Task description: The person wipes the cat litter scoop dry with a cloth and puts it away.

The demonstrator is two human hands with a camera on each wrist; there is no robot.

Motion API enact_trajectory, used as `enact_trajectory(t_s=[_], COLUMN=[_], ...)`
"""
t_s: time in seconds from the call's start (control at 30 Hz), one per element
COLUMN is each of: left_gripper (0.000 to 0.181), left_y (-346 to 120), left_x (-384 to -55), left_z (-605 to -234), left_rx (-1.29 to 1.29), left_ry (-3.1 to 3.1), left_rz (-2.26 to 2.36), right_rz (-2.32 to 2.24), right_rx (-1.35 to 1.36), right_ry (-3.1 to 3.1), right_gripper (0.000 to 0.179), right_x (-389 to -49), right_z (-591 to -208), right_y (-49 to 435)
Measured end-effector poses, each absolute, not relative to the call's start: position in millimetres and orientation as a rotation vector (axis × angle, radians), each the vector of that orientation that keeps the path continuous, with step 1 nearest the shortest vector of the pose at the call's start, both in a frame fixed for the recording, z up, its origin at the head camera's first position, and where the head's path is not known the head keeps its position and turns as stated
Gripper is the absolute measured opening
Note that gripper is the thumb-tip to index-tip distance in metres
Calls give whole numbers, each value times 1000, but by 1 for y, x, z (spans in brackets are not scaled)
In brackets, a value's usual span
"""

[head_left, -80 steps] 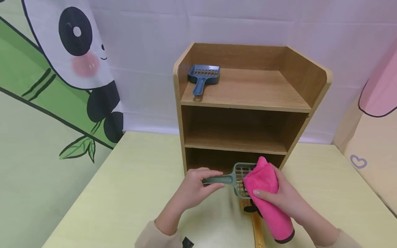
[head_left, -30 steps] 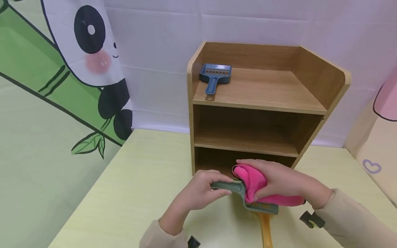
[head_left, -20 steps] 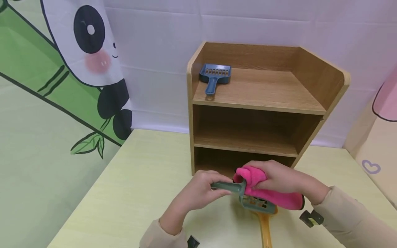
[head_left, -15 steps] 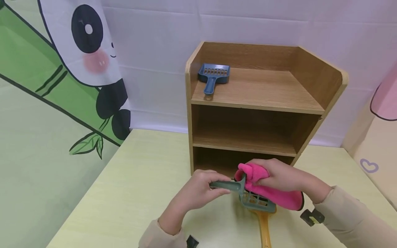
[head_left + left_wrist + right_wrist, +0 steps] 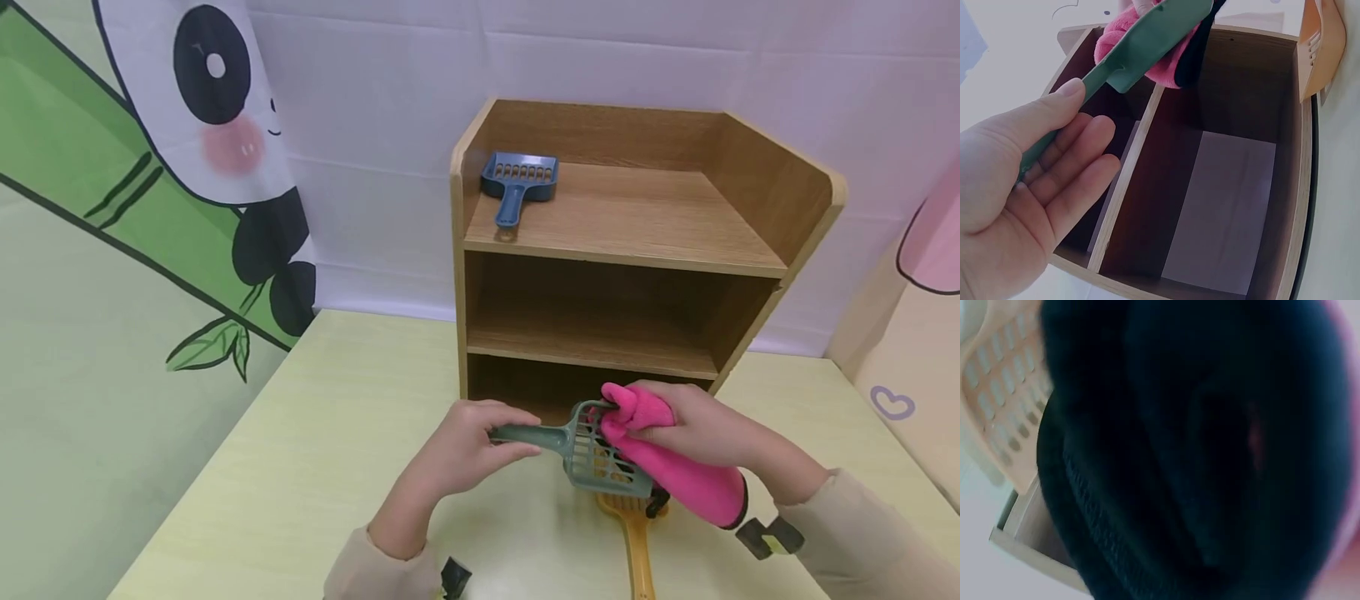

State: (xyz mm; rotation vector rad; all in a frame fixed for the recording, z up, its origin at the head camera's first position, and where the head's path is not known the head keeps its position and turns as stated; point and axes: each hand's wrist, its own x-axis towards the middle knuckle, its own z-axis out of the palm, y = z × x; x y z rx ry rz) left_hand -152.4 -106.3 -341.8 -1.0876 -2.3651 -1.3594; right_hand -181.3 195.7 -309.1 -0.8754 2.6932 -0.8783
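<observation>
My left hand pinches the handle of a grey-green slotted litter scoop between thumb and fingers. The scoop's slotted head faces up toward me, above the table. In my right hand is a bunched pink cloth, gripped at the scoop's right side and covering part of its slots; the cloth's dark-edged tail hangs down to the right. Seen from the left wrist, the green scoop overlaps the pink cloth. Dark folds of cloth fill most of the right wrist view, hiding the fingers.
An orange litter scoop lies on the table just below the green one, its handle toward me. Behind my hands stands a wooden shelf unit. A blue litter scoop sits at the left of its top shelf.
The green scoop has turned its slotted face up and shifted slightly left. My right hand has drawn the cloth from across the scoop's head toward its right side. Both hands keep their hold.
</observation>
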Motion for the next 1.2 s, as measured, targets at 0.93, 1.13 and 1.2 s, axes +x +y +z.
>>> enact_trajectory(t_s=[0.93,1.13,1.2], left_gripper=[27,26,26], left_y=[-98,-104,-106], left_x=[-153,-156,-156], left_z=[-345,-346,-345], left_rx=[-1105,-1055,-1032], left_ry=[-2448,-2462,-2465], left_rz=[-1339,-1314,-1329], right_rz=[-803,-828,-854], right_rx=[-1079,-1012,-965], right_ry=[2726,2795,2806], right_gripper=[36,39,39], right_x=[-179,-178,-177], right_z=[-314,-319,-320], right_y=[178,192,195])
